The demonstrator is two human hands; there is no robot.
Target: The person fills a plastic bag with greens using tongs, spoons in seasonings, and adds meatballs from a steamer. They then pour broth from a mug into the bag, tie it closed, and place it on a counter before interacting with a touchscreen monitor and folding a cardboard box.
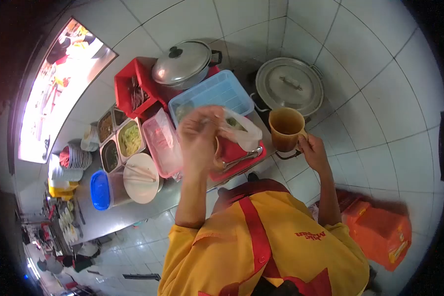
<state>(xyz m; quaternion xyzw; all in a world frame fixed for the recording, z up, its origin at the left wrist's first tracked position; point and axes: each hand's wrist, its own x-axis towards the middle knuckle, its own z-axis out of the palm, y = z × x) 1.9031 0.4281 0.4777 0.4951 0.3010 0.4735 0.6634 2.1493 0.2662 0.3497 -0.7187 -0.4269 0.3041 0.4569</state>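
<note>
Right hand (314, 154) closed round the handle of a brown mug (286, 129), which sits just beyond its fingers. Left hand (198, 138) blurred, fingers curled; its grip cannot be told. Clear bag (239, 129) just beside it, over a red tray (237, 157).

We see a brown mug (286, 129), a light blue tray (222, 91), a red tray (242, 151) and a red box (126, 86). The knobbed pot lid (182, 63) and the bigger pot lid (288, 84) are shiny grey. One tub (117, 189) has a bright blue lid (100, 190). The tiles (380, 74) are white with grey lines. Our shirt (291, 251) is yellow with red straps. The bag (380, 232) is orange.
</note>
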